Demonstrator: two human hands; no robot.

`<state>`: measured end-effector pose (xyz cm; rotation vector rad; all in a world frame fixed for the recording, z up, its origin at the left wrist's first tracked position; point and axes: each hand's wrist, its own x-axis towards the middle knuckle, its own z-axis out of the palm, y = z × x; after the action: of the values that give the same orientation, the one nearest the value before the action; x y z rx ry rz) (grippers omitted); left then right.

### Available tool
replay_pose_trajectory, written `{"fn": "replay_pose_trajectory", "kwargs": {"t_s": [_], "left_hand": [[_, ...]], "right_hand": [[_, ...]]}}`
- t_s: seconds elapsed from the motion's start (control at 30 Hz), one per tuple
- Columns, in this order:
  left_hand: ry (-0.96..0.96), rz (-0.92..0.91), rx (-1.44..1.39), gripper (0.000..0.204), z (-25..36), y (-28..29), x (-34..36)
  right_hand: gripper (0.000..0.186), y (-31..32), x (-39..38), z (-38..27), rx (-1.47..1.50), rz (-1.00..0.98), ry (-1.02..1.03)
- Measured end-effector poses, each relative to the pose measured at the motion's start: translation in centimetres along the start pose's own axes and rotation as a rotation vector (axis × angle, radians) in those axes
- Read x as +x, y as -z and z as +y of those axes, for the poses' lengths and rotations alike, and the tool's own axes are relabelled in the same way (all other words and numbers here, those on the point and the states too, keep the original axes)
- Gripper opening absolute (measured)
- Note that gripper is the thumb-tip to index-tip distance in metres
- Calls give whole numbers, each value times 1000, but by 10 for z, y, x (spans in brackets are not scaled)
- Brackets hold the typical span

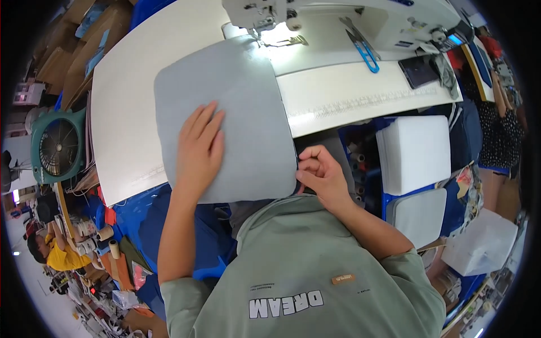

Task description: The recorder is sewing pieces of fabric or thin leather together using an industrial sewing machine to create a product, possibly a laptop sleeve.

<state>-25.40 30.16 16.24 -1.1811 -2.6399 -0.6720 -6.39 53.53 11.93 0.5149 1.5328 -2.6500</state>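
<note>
A grey padded panel (239, 112) with rounded corners lies on the white sewing table (127, 101), its far edge at the needle area of a sewing machine (262, 14). My left hand (200, 146) rests flat on the panel's left half, fingers stretched out and slightly apart. At the panel's near right edge, my right hand (321, 172) is closed in a pinch, thumb against the fingers. A thin dark strip shows along that edge by the fingertips. The machine's lamp lights the panel's far end brightly.
Blue-handled thread snips (366, 53) and a black phone (418, 72) lie right of the needle. White sheets (420, 152) are stacked on the right, above a grey panel (418, 214). A green fan (59, 146) stands left. Co-workers sit at both sides.
</note>
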Motion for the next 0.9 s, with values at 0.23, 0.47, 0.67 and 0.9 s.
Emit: {"fn": "replay_pose_trajectory", "kwargs": {"t_s": [0.23, 0.47, 0.67, 0.9], "left_hand": [[139, 112, -284, 24, 56, 28, -90], [235, -596, -1172, 33, 110, -38, -113], [620, -264, -1911, 62, 110, -94, -121], [662, -301, -1808, 75, 118, -93, -112]], "right_hand": [[14, -2, -15, -7, -104, 59, 0], [14, -4, -17, -4, -120, 51, -2], [8, -3, -15, -11, -125, 73, -52], [11, 2, -13, -13, -142, 12, -148]]}}
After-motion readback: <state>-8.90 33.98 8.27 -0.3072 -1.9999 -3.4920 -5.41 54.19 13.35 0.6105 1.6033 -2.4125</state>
